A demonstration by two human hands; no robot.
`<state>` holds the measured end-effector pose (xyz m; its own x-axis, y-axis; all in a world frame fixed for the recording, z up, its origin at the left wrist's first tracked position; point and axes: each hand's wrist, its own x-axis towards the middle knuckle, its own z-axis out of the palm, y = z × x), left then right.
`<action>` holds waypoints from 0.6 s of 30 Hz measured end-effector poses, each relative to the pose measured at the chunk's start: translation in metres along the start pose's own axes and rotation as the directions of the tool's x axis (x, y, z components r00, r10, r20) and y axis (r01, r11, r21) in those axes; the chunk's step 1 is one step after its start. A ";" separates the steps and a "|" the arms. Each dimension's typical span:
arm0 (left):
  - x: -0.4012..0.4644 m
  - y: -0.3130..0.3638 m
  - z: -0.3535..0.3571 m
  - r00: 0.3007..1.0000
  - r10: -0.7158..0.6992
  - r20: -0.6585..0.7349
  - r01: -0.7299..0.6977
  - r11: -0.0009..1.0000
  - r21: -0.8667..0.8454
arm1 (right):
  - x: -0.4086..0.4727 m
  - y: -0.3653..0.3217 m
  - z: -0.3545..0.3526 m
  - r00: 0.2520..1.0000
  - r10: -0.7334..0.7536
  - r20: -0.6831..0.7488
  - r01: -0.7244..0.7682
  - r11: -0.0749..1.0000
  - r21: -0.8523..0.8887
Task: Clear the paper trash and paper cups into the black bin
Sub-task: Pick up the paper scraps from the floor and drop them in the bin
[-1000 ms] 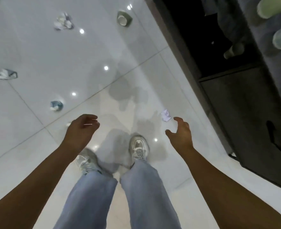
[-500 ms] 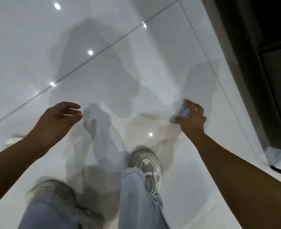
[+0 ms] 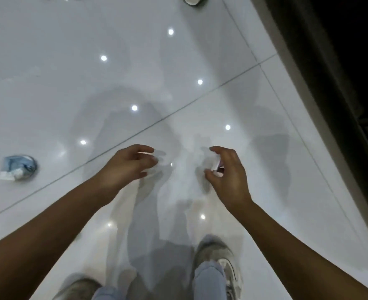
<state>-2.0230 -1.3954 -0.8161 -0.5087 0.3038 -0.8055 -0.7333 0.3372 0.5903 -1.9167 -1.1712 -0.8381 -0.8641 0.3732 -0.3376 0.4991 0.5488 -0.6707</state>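
Right hand (image 3: 226, 176) pinches small white paper scrap (image 3: 216, 165), long axis not discernible. Left hand (image 3: 126, 167) loosely curled, holding nothing.

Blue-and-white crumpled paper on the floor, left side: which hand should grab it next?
Left, probably. The left hand holds nothing, fingers loosely curled, and is on the same side as the crumpled paper. The right hand already pinches a small white paper scrap and is farther away.

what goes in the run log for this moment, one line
right hand holds paper scrap | left hand empty | crumpled paper on floor
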 end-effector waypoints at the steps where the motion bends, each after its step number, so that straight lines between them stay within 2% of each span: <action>1: 0.000 0.003 -0.004 1.000 0.007 0.021 -0.006 0.999 -0.038 | 0.005 -0.021 0.013 0.994 -0.083 0.071 0.083 0.997 0.007; 6: -0.010 0.019 -0.048 0.993 0.104 0.048 -0.095 0.983 -0.155 | 0.023 -0.121 0.067 0.856 -0.382 0.349 0.411 0.912 -0.010; 13: -0.039 0.008 -0.118 0.970 0.242 0.016 -0.229 0.937 -0.265 | 0.025 -0.199 0.113 0.657 -0.554 0.512 0.657 0.753 -0.028; 16: -0.048 -0.005 -0.139 0.964 0.250 -0.091 -0.266 0.896 -0.355 | 0.022 -0.219 0.130 0.591 -0.596 0.543 0.722 0.691 -0.026; 18: -0.056 -0.015 -0.155 0.956 0.219 -0.196 -0.283 0.867 -0.410 | 0.021 -0.228 0.141 0.576 -0.607 0.548 0.730 0.684 -0.009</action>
<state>-2.0537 -1.5558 -0.7882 -0.7352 0.1891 -0.6510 -0.6771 -0.1586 0.7186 -2.0582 -1.3940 -0.7853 -0.8361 -0.5280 -0.1489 -0.2886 0.6542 -0.6991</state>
